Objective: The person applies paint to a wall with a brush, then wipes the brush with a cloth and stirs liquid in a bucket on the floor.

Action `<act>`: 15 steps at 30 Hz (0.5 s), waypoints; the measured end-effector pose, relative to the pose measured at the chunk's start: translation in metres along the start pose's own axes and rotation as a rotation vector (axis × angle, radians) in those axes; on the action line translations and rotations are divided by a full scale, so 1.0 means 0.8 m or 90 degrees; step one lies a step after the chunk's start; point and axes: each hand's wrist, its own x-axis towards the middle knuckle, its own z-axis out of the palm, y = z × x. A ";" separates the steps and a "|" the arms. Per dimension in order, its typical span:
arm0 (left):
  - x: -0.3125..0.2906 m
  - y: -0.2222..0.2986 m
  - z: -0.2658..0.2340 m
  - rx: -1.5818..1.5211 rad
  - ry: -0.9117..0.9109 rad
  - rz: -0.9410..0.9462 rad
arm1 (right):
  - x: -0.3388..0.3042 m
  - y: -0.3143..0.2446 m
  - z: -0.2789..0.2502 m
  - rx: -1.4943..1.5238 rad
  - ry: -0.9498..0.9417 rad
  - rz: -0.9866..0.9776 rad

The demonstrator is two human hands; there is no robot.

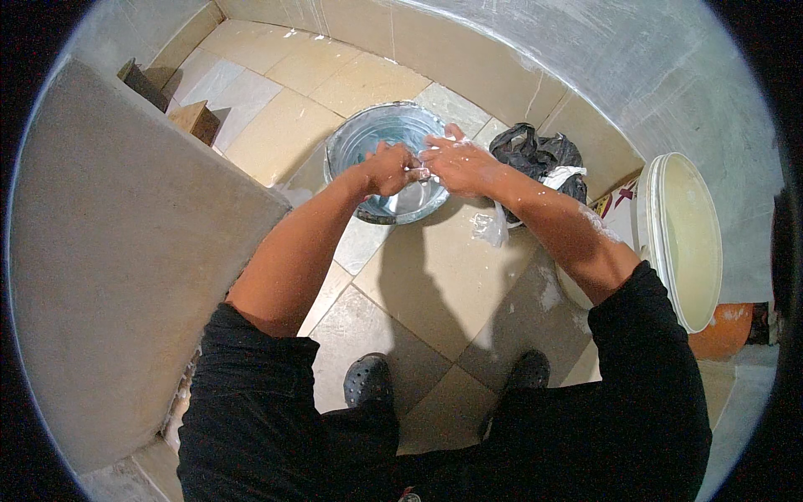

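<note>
A round bucket [341, 151] with a pale, smeared inside stands on the floor ahead of me, holding what looks like bluish liquid. Over its right half my two hands meet. My left hand [391, 167] is closed, its fingertips curled toward the right hand. My right hand [458, 165], spotted with white paste, has its fingers bent toward the left ones, one finger raised apart. Whatever is pinched between the fingertips is too small to make out. White splashes mark my right forearm [569, 213] as well.
Right of the bucket lies a crumpled black plastic bag [535, 151], with a clear plastic scrap [491, 227] nearby. A large white bucket [661, 243] lies tipped beside an orange container [721, 333]. A grey wall [134, 234] rises at left; a wooden block [195, 122] sits behind it.
</note>
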 end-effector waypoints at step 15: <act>0.001 0.007 -0.002 0.021 0.017 0.023 | -0.002 -0.007 -0.009 0.027 -0.012 0.008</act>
